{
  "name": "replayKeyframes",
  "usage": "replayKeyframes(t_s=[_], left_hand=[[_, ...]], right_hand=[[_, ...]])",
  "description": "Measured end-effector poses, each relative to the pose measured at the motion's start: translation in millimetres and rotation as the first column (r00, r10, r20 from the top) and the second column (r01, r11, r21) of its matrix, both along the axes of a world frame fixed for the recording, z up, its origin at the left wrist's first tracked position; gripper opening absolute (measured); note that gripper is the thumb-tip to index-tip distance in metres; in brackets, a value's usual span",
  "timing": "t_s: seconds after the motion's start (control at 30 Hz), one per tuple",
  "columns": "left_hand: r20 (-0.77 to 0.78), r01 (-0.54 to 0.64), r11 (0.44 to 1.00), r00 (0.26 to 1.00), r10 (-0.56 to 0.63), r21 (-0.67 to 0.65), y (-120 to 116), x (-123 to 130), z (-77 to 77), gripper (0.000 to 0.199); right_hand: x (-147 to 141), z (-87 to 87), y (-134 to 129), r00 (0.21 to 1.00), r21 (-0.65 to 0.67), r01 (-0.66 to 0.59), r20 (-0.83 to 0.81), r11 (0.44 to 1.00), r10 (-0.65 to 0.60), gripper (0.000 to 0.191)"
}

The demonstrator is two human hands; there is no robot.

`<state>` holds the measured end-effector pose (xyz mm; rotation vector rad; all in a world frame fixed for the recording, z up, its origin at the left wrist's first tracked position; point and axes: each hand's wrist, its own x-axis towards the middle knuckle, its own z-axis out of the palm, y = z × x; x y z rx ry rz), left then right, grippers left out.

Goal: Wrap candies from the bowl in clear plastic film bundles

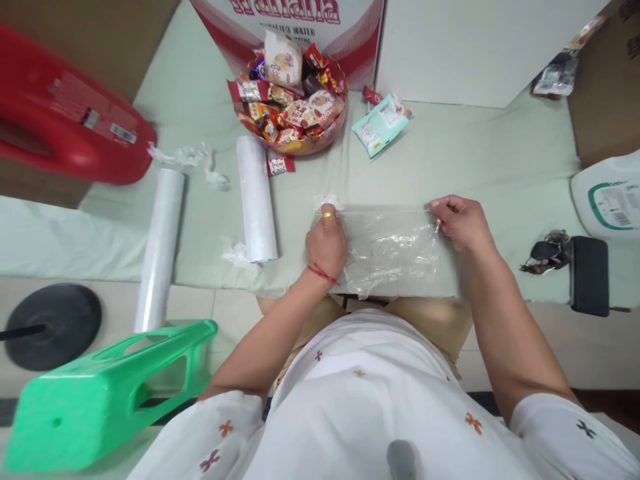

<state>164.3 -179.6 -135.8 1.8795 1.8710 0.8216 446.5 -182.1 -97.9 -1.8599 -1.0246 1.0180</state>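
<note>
A clear plastic bag (393, 250) is stretched flat between my hands, just above the table's near edge. My left hand (327, 241) is closed on its left upper corner, thumb on top; a ring and a red wrist string show. At the opposite corner my right hand (461, 220) pinches the edge between thumb and fingers. Crumpled white plastic (327, 201) sits just beyond my left thumb. To the left lies a white roll (257, 200) that looks like plastic bags, with a second roll (161, 247) farther left, jutting past the table edge.
A bowl of wrapped sweets (295, 107) stands before a water carton (320, 33). A mint packet (381, 127) lies beside it. Keys (546, 252), a black phone (590, 275) and a white jug (610, 197) are right; a red jug (70, 113) and green stool (100, 400) are left.
</note>
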Motion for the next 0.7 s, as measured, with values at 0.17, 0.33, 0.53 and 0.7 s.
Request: replayKeyframes(t_s=[0.17, 0.33, 0.53, 0.7], left_hand=[[-0.163, 0.009, 0.999, 0.987, -0.014, -0.031, 4, 4, -1.9, 0.038], [-0.228, -0.05, 0.998, 0.973, 0.044, -0.022, -2, 2, 10.7, 0.028], [-0.209, 0.136, 0.912, 0.976, -0.057, 0.386, -26, -1, 50.3, 0.023], [-0.307, 0.667, 0.719, 0.738, -0.6, 0.197, -16, 21, 52.6, 0.038]], right_hand=[[-2, -6.2, 6, 0.851, 0.116, -0.139, 0.521, 0.983, 0.059, 0.024], [-7, -14.8, 10, 0.634, -0.055, -0.278, 0.74, 0.959, 0.226, 0.029], [-7, -8.2, 0, 0.753, 0.178, -0.287, 0.649, 0.941, 0.107, 0.036], [3, 12.5, -45, 0.961, 0.169, 0.101, 0.239, 0.98, -0.14, 0.059]])
